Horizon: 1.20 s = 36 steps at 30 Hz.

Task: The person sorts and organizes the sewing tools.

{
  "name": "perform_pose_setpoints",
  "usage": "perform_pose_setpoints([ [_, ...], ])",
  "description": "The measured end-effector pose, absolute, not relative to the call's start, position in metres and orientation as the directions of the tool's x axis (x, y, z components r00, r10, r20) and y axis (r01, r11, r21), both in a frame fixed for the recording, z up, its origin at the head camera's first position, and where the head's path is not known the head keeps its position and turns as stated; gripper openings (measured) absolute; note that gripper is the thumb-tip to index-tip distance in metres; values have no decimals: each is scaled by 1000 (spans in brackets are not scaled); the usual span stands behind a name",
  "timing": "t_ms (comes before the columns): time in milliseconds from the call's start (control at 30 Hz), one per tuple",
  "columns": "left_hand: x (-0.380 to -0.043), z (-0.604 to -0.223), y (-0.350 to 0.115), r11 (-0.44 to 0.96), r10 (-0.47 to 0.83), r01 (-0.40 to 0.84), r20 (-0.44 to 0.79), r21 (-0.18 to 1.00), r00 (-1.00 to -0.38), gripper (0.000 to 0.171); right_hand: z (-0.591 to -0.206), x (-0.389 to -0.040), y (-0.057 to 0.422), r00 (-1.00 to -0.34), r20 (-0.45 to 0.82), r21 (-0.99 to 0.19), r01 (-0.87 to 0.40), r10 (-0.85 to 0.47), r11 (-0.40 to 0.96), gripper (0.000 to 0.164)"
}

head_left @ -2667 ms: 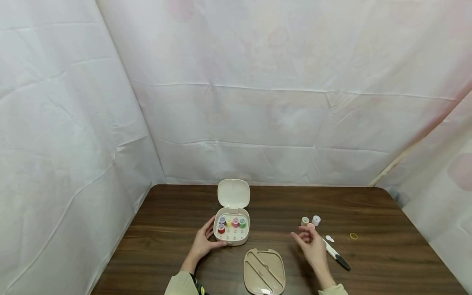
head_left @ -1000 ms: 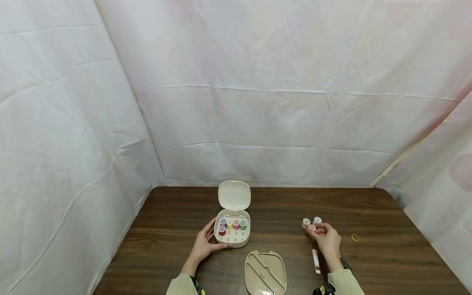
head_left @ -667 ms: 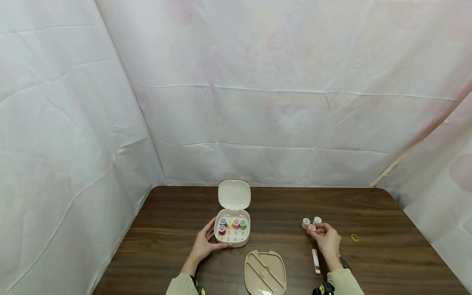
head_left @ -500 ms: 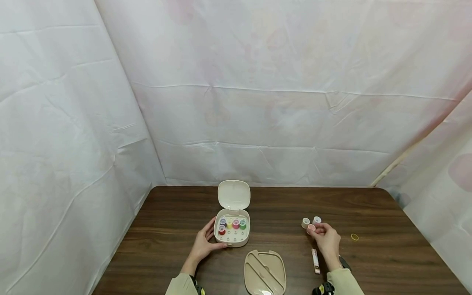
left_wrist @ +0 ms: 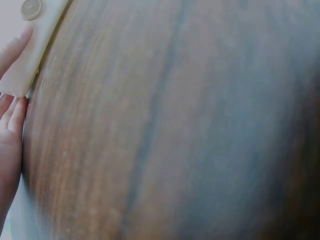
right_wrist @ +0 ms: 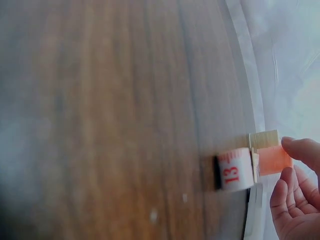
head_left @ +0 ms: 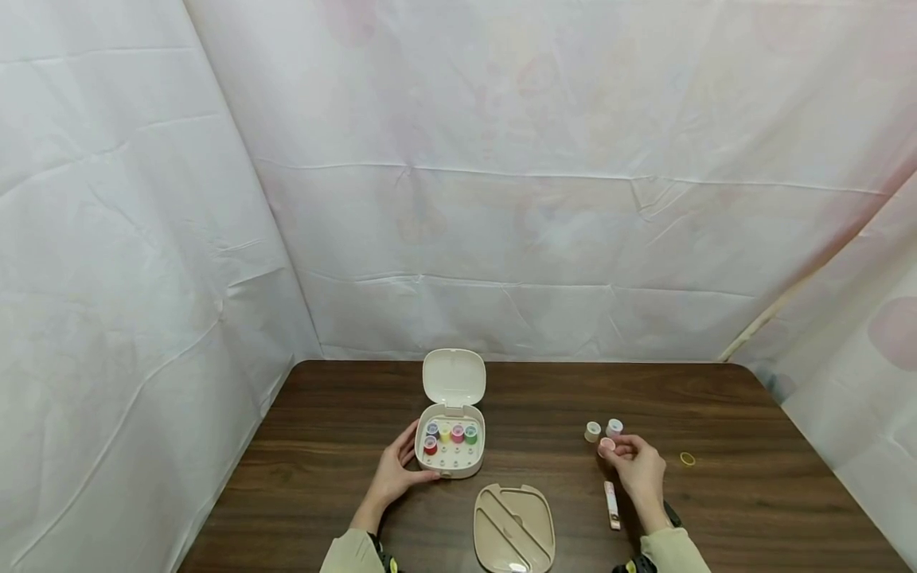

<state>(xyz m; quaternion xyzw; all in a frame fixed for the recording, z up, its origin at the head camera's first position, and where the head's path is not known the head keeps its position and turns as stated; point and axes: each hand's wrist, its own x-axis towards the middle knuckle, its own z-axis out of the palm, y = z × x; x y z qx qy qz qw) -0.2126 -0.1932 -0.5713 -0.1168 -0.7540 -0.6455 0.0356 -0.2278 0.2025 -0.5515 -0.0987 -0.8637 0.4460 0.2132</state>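
Observation:
My left hand grips the left side and front of an open cream sewing box, its thumb beside the front button in the left wrist view. Inside stand several coloured thread spools, among them a red spool and a green spool, on a tray with bare pegs. With thumb and fingertips my right hand pinches a salmon-pink thread spool. Beside that stand a beige spool and a white spool. Whether the pinched spool touches the table cannot be told.
A beige compartment tray lies at the front middle. A tape measure marked 13 lies near my right hand. A yellow ring sits farther right. A dark-handled tool is mostly hidden under my right wrist.
My right hand has come from left of the spools onto the pink spool and pinches it. The pink spool has shifted slightly toward me, away from the beige one. My left hand stays on the box.

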Motion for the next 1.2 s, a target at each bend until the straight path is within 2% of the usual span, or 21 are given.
perform_pose_setpoints([
  [200, -218, -583, -195, 168, 116, 220, 203, 961, -972, 95, -550, -223, 202, -894, 290, -809, -38, 342, 586, 23],
  [400, -214, -575, -193, 152, 118, 212, 195, 965, -974, 95, -548, -219, 196, -909, 279, -828, -65, 310, 557, 21],
  [900, -207, -561, -190, 172, 127, 201, 181, 964, -975, 94, -538, -212, 168, -908, 379, -828, -245, 180, 505, 21],
  [1200, -207, -560, -189, 167, 130, 209, 188, 964, -973, 94, -532, -211, 149, -926, 354, -842, -254, 131, 477, 22],
])
